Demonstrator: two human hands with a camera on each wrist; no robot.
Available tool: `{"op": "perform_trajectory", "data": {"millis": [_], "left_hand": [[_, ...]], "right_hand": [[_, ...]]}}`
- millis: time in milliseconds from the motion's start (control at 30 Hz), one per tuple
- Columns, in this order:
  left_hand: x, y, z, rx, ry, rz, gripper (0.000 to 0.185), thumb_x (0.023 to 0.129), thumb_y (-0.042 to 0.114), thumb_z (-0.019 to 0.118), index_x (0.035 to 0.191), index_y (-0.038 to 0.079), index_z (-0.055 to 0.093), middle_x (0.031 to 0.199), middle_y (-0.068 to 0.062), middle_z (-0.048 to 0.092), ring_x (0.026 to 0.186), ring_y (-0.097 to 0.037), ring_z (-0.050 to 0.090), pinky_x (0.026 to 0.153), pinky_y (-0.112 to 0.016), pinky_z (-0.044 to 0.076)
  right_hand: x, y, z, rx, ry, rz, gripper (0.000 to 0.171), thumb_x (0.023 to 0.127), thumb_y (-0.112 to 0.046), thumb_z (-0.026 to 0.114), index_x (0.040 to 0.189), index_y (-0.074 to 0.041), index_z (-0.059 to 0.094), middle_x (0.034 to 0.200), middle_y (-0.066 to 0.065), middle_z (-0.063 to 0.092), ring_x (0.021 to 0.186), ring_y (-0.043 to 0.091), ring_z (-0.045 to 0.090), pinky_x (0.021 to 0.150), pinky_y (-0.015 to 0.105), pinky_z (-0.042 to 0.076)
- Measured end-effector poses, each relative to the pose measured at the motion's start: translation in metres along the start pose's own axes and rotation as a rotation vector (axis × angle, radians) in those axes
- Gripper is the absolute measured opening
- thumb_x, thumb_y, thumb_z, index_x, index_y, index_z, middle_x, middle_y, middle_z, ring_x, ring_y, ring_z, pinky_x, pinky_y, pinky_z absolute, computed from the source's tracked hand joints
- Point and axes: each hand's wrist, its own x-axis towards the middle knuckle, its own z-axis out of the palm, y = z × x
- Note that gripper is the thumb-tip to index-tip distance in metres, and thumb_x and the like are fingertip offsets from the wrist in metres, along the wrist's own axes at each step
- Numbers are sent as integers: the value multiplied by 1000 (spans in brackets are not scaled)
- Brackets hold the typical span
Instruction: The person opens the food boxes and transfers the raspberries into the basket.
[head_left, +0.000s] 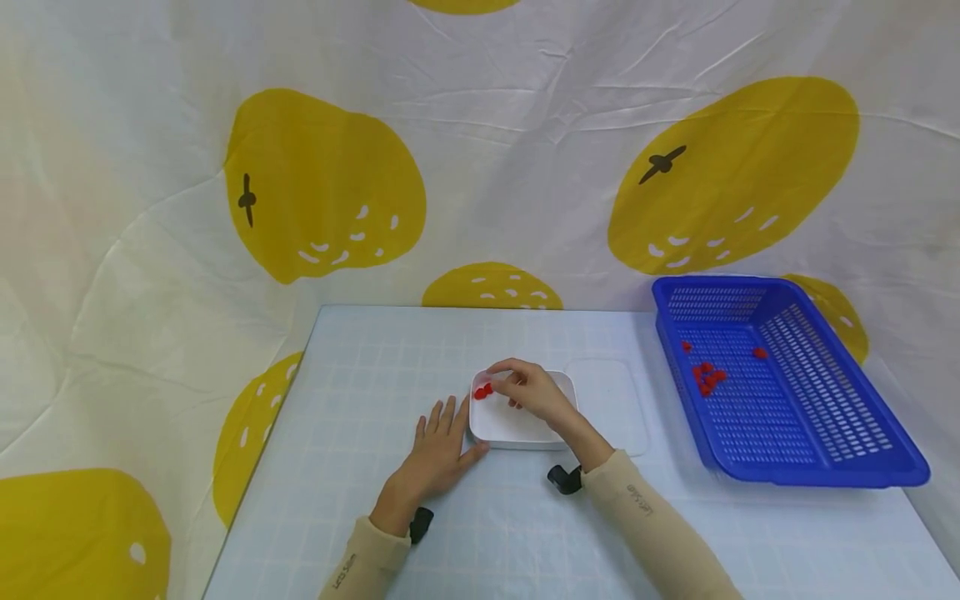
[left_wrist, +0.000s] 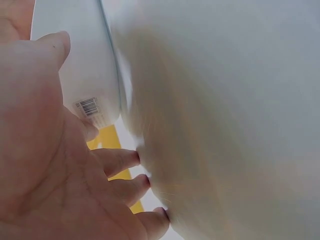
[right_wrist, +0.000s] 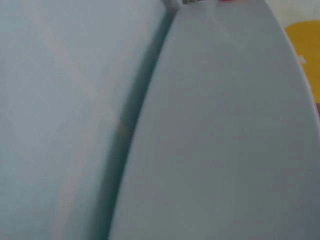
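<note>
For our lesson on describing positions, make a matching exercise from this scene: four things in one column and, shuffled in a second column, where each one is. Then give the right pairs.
Things:
1. left hand
2. right hand
3. blue basket
4. clear lid

Places:
A. lying flat on the table between the white container and the basket
B. over the white container, next to small red pieces
C. flat on the table, against the container's left side
D. at the right edge of the table, with red pieces inside

Pairs: 1-C, 2-B, 3-D, 4-A
</note>
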Motion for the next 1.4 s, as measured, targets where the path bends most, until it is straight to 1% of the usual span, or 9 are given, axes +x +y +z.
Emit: {"op": "perform_trajectory", "data": {"millis": [133, 267, 433, 533, 633, 867, 933, 1167, 1400], "left_hand": [[-1, 1, -2, 6, -5, -1, 90, 98, 61, 49, 162, 12, 10, 165, -18, 11, 150, -41, 4, 116, -63, 7], [-2, 2, -4, 3, -3, 0, 90, 98, 60, 51, 162, 12, 9, 165, -19, 11, 150, -41, 4, 116, -63, 7], [-4, 4, -5, -23, -5, 9, 89, 98, 58, 53, 162, 11, 11, 164, -20, 12, 150, -42, 5, 116, -64, 7], [-5, 4, -6, -28, -9, 17, 89, 98, 57, 53, 162, 11, 11, 164, -20, 12, 150, -42, 5, 116, -64, 7], [-4, 3, -6, -23, -2, 23, 88, 99, 57, 52, 162, 11, 11, 164, -21, 12, 150, -42, 5, 116, -64, 7], [-3, 2, -6, -26, 11, 28, 87, 99, 58, 51, 161, 10, 13, 164, -22, 13, 150, -43, 6, 116, -64, 8], [-3, 2, -5, -26, 12, 27, 87, 99, 58, 50, 161, 10, 13, 164, -21, 13, 150, -43, 6, 116, -64, 8], [-4, 1, -4, -31, 8, 24, 88, 99, 58, 52, 162, 11, 12, 164, -21, 13, 150, -43, 6, 115, -64, 8], [-3, 1, -4, -40, 14, 27, 88, 98, 57, 53, 162, 13, 12, 164, -21, 14, 150, -43, 6, 115, -65, 7]], "right_hand": [[1, 3, 5, -20, -11, -5, 31, 97, -17, 68, 127, -11, 68, 86, 25, 65, 68, 39, 59, 60, 30, 50], [3, 6, 8, -35, -37, -11, 35, 95, -15, 69, 130, -11, 66, 83, 23, 65, 65, 36, 59, 57, 28, 47], [6, 11, 11, -66, -65, 16, 37, 95, -17, 70, 131, -15, 66, 74, 13, 62, 58, 25, 56, 53, 26, 45], [9, 14, 13, -81, -80, 16, 35, 94, -15, 70, 130, -16, 67, 74, 6, 62, 55, 18, 53, 50, 26, 44], [12, 16, 14, -101, -85, -7, 34, 94, -12, 69, 127, -15, 68, 80, 4, 64, 53, 16, 53, 48, 25, 44], [13, 16, 15, -160, -91, -48, 33, 93, -4, 68, 125, -12, 69, 110, 10, 68, 53, 15, 53, 48, 25, 47], [14, 16, 16, -172, -88, -52, 33, 93, -3, 68, 124, -12, 70, 111, 11, 68, 53, 15, 53, 49, 26, 47], [17, 19, 18, -190, -59, -33, 29, 91, 0, 69, 117, -11, 72, 101, 8, 68, 53, 15, 53, 47, 27, 46], [18, 20, 20, -216, -40, -51, 22, 89, 4, 67, 108, -7, 71, 79, 4, 66, 47, 13, 49, 43, 24, 43]]}}
